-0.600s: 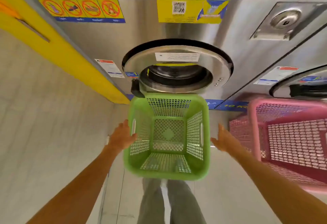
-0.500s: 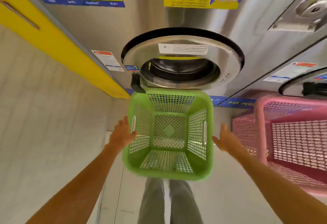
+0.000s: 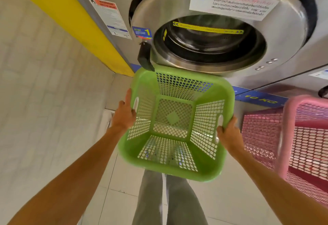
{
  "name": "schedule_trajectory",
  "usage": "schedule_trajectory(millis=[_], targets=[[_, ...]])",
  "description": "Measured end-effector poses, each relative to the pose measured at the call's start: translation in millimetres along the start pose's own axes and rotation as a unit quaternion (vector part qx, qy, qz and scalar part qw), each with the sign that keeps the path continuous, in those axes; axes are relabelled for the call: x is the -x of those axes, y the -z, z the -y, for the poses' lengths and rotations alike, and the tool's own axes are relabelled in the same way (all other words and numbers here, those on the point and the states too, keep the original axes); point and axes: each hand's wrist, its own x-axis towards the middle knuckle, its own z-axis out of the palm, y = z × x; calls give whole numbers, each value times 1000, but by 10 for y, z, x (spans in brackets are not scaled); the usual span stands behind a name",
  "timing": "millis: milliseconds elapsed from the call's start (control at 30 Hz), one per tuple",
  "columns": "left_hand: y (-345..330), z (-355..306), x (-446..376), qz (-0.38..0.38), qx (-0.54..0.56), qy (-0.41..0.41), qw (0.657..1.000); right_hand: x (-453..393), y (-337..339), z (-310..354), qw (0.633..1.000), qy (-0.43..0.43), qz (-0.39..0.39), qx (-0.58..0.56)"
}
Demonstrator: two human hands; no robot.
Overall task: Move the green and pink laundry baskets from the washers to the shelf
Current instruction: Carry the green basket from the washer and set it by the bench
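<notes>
An empty green mesh laundry basket (image 3: 170, 170) hangs in front of the steel washer door (image 3: 159, 4), its opening facing me and slightly tilted. My left hand (image 3: 124, 116) presses against its left side by the handle slot, fingers along the outside. On the right rim, my right hand (image 3: 229, 134) grips with the thumb hooked over the edge beside the other handle slot. A pink mesh basket (image 3: 285, 136) stands to the right in front of the neighbouring washer, untouched.
The washer's black door latch (image 3: 144, 59) sits just above the green basket's far left corner. A yellow panel (image 3: 71, 20) and a white tiled wall (image 3: 35, 100) close off the left side. My legs (image 3: 156, 198) and a tiled floor show below.
Both hands have closed in from beside the green basket onto its sides. The basket has tilted slightly, and my view has moved closer to the washer door.
</notes>
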Motion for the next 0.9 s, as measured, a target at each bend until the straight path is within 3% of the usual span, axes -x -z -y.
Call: schedule_trajectory(millis=[267, 467, 767, 900], targets=[[-118, 294, 536, -3, 41, 62, 997, 77, -49, 23, 997, 43, -23, 55], [-135, 972, 1368, -47, 93, 145, 984, 418, -252, 364, 984, 145, 20, 106], [-432, 2003, 2892, -149, 191, 287, 927, 1229, -944, 1085, 928, 311, 52, 197], [-705, 2457, 3704, -181, 212, 340, 898, 1786, -1295, 1254, 895, 367, 103, 232]])
